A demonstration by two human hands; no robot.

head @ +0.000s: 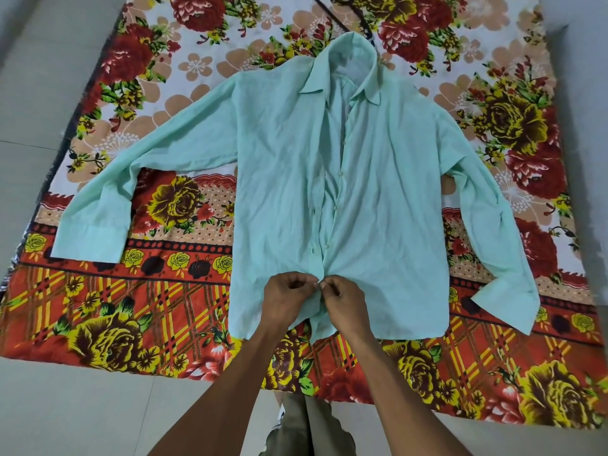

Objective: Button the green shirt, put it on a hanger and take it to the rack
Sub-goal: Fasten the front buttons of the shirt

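The pale green shirt (pixel 388 199) lies face up on a floral blanket, sleeves spread to both sides and collar pointing away from me. Its front stands open from the collar down to near the hem, with small white buttons showing along the right edge. My left hand (pixel 288 299) pinches the left front edge near the hem. My right hand (pixel 343 301) pinches the right front edge right beside it, fingertips of both hands meeting at a low button. A dark hanger (pixel 363 26) peeks out behind the collar, mostly hidden by the shirt.
The floral blanket (pixel 138 311) covers the floor under the shirt, with pale floor tiles (pixel 42 70) to the left and in front of me. A grey wall edge (pixel 589 159) rises at the right. My legs show at the bottom centre.
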